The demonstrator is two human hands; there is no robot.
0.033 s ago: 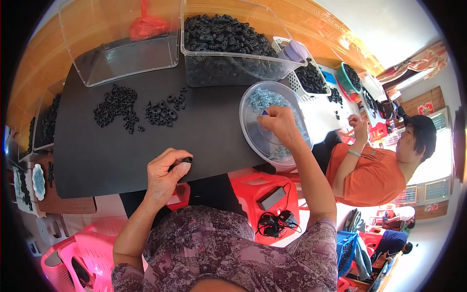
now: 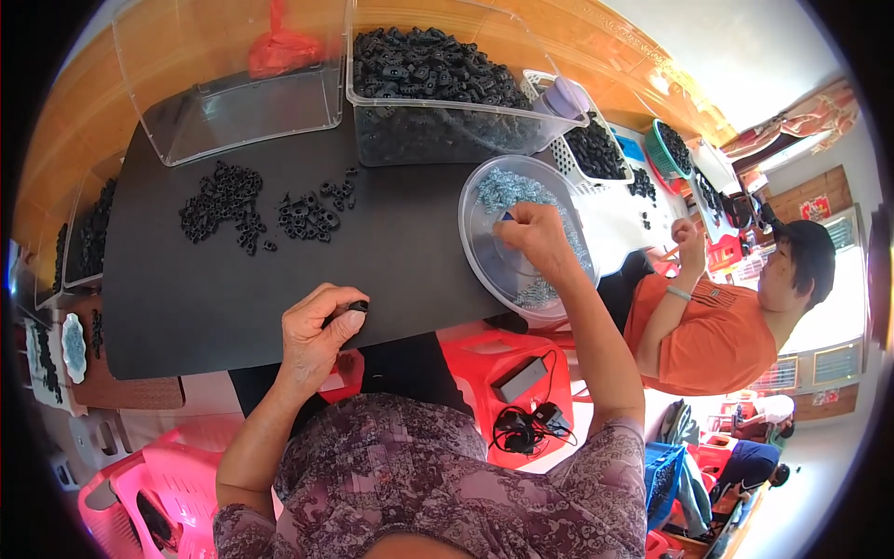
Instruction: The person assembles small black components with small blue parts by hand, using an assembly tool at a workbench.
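Note:
A small black plastic part (image 2: pixel 358 306) is pinched between the thumb and forefinger of my left hand (image 2: pixel 317 328), at the near edge of the dark table. My right hand (image 2: pixel 533 235) is closed over a round clear plastic tub (image 2: pixel 472 270). Bluish-silver small metal pieces (image 2: pixel 510 189) lie in this tub, mostly along its far and right sides. A bit of blue shows at my right fingertips, but what they hold is too small to name. Beyond my left hand, a loose pile of black plastic parts (image 2: pixel 223 207) and a smaller cluster (image 2: pixel 307 217) rest on the tabletop.
At the back stand a clear bin (image 2: pixel 447 130) heaped with black parts and another clear bin (image 2: pixel 251 130) with a red bag. White basket (image 2: pixel 596 154) holds more parts. A co-worker in an orange shirt (image 2: pixel 708 335) sits at right. A red stool (image 2: pixel 475 373) carries cables.

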